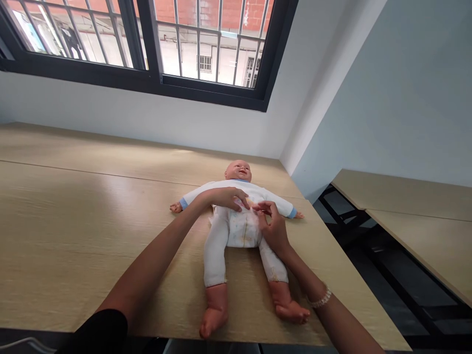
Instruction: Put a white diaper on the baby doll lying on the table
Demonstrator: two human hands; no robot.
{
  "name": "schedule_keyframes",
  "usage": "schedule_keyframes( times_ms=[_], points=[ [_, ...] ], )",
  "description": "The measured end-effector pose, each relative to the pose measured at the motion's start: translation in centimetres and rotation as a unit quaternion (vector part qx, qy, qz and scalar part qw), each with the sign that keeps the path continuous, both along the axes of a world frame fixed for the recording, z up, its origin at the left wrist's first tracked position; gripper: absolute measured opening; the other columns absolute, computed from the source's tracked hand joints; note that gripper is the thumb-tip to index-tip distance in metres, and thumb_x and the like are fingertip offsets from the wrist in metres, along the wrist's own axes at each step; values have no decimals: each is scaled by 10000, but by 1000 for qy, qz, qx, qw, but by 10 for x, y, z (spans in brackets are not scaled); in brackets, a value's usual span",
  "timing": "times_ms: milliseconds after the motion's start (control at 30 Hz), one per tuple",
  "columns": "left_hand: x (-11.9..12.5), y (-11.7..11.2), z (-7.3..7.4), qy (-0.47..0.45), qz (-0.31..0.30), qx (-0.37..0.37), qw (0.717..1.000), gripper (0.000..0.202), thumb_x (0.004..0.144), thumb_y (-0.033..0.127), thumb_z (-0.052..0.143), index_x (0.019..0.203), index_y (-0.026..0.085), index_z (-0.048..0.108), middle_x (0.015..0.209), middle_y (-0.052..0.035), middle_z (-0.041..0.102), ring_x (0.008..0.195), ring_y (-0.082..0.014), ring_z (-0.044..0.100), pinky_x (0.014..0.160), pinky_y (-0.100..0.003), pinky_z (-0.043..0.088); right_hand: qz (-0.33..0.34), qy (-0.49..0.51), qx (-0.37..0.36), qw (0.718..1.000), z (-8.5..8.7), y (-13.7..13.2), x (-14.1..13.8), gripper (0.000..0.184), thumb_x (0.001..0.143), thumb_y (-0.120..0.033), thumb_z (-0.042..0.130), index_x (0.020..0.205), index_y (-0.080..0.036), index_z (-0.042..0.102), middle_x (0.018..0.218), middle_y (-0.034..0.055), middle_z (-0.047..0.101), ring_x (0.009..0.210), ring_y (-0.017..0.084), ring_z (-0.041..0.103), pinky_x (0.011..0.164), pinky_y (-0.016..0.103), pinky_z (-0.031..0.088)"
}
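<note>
- Toward the table's (92,221) right edge, the baby doll (238,185) is lying face-up, its feet pointing at the near edge.
- You are apparently adjusting the front of its diaper (243,235): your left hand (226,196) is bending over the waist, your right hand (272,226) is touching the side. Whether either is pinching, I cannot tell.
- Next, the waist is probably calling for one hand steadying, the other smoothing.

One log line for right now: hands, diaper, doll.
left hand: at top of diaper | right hand: at diaper's upper edge, grip unclear | diaper: across hips | doll: face up on table
</note>
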State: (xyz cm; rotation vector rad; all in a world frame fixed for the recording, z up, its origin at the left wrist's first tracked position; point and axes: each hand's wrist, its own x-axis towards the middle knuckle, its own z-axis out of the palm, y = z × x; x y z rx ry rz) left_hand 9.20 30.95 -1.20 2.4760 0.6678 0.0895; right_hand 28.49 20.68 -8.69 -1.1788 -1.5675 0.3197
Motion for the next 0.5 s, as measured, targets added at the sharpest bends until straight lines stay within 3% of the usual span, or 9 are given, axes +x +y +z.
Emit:
schedule_keyframes(
  times_ms=[167,267,333,400,500],
  points=[
    [-15,1,15,4,50,-9,999,406,805,321,699,1209,285,670,1331,7,618,1173,-206,572,945,-250,441,35,-53,-8,998,-3,5,3,151,889,-262,502,994,-186,579,1010,81,684,918,210,658,790,346,551],
    [-40,1,32,-10,114,4,993,275,825,309,643,1075,211,705,1176,-35,688,1103,-210,613,920,-271,473,49,-101,9,994,-2,3,5,184,927,-286,477,984,-186,620,995,78,677,937,224,624,834,380,525],
    [-56,2,38,6,174,-20,984,192,814,247,599,954,155,692,1069,-75,706,975,-212,664,814,-277,526,63,-136,19,989,0,2,4,231,955,-312,471,1072,-193,630,1046,79,668,982,238,598,887,412,494],
    [-65,5,35,62,219,-100,969,173,769,192,581,917,141,654,1048,-101,702,825,-208,694,672,-276,556,75,-172,21,982,2,0,3,283,976,-344,467,1173,-212,621,1118,85,645,1041,252,570,947,441,458],
    [-63,10,18,164,238,-206,935,257,684,162,621,941,162,610,991,-99,718,689,-207,699,576,-286,568,74,-205,15,976,2,-2,3,319,991,-372,457,1232,-234,614,1179,95,609,1094,263,541,998,457,426]
  ],
)
